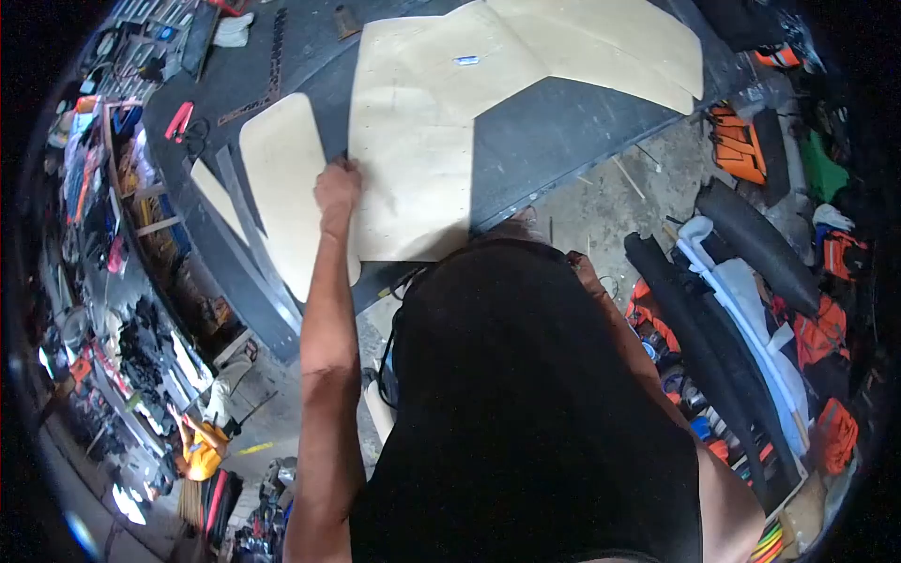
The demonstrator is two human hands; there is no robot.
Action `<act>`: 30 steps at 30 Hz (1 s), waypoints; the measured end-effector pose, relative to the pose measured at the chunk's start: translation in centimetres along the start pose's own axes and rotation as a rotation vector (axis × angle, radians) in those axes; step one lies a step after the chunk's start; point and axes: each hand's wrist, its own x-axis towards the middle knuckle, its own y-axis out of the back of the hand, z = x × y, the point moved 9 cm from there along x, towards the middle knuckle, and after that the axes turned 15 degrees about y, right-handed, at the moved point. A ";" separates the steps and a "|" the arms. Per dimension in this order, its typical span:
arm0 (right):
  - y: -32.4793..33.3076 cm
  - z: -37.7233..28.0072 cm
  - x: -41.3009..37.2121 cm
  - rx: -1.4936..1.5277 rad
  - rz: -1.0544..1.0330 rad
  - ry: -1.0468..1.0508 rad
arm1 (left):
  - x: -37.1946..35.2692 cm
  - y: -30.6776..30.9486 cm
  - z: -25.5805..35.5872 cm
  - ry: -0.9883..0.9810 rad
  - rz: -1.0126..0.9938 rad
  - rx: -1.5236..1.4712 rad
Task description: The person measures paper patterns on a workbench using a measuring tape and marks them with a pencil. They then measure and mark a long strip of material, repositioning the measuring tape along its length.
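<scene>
My left hand (337, 185) reaches forward and rests closed at the left edge of a large tan paper pattern (413, 141) that lies on a dark sheet (554, 131) spread over the work table. A second, smaller tan pattern piece (282, 178) with rounded corners lies just left of the hand. Whether the fingers pinch the edge or hold a small tool I cannot tell. My right hand is hidden behind my dark shirt; only the arm (610, 310) shows, bent toward the table's near edge.
Red-handled scissors (178, 120) lie at the table's far left. Shelves crowded with tools (103, 188) run along the left. Black foam rolls (713, 328) and orange vests (737, 141) lie on the concrete floor (610, 206) at the right.
</scene>
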 end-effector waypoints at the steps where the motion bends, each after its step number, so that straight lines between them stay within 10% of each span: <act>1: 0.4 -1.2 -0.2 0.057 0.077 0.015 | -0.6 -0.4 -0.2 -0.008 -0.018 -0.019; 17: 0.5 -1.2 0.8 0.559 -0.003 -0.021 | -5.3 -0.6 -7.8 0.224 0.056 -0.314; 26: 1.4 -3.4 2.8 0.298 -0.063 -0.011 | -6.4 -2.6 -6.9 0.127 0.115 -0.528; 30: 0.6 -1.9 2.7 0.864 0.030 -0.151 | -5.6 -2.8 -5.4 0.178 0.091 -0.603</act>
